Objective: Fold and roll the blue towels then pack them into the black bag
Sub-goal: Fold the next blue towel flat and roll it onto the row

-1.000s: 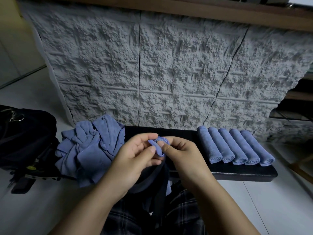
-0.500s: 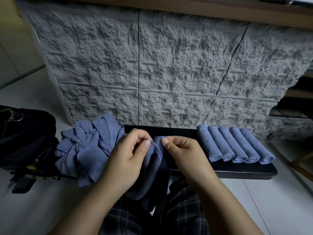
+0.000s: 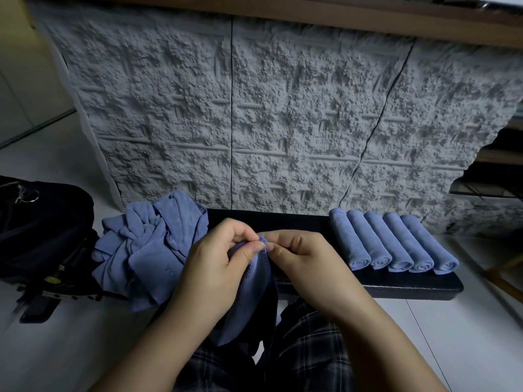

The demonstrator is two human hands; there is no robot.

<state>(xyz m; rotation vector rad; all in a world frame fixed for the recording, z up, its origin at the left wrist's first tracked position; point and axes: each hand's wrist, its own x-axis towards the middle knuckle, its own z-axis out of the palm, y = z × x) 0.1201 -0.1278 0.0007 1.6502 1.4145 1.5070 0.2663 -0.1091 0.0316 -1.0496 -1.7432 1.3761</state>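
Observation:
A blue towel hangs down over my lap, its top corners brought together. My left hand pinches that top edge with thumb and fingers. Right beside it, my right hand pinches the same edge, fingertips almost touching the left ones. A heap of loose blue towels lies on the left end of the low black bench. Several rolled blue towels lie side by side on its right end. The black bag stands on the floor at the far left.
A rough grey textured panel rises right behind the bench. A wooden ledge runs along its top. The pale floor spreads on both sides of my plaid-trousered legs. Wooden furniture legs show at the right.
The small bunched piece held up between my hands has come down and spread out. The towel now hangs long from the pinched top edge, and both hands sit slightly lower.

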